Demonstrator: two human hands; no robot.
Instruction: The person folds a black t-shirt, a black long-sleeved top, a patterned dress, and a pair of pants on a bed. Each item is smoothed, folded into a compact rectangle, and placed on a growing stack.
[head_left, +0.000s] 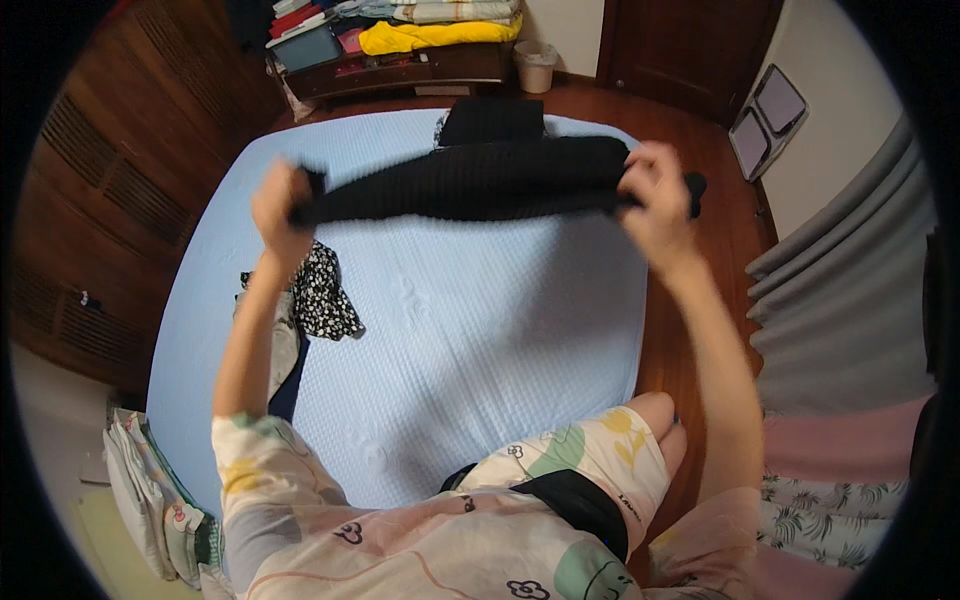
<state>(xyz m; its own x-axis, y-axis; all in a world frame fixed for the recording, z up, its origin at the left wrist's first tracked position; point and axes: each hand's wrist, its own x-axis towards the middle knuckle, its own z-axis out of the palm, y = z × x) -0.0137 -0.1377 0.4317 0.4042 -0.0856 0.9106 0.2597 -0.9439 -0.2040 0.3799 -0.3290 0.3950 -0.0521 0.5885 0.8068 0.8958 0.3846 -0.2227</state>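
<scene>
Stretched across the air above the bed is a black ribbed garment (480, 184), blurred by motion; its exact kind is unclear. My left hand (281, 206) grips one end, bunched in the fist. At the other end, my right hand (660, 202) pinches the cloth between fingers and thumb, and a bit of black fabric shows beyond it. Farther off on the bed lies a folded black cloth (495, 121) with a patterned edge at its left. Below my left hand, a black floral-print garment (326, 296) rests on the mattress, beside grey clothing (283, 349) partly hidden by my forearm.
I sit on a light blue quilted bed (480, 300). Wooden wardrobe doors (112, 172) line the left. Beyond the bed's far edge stand a low cabinet (405, 75) with folded textiles and a waste bin (535, 67). A grey curtain (840, 300) hangs on the right.
</scene>
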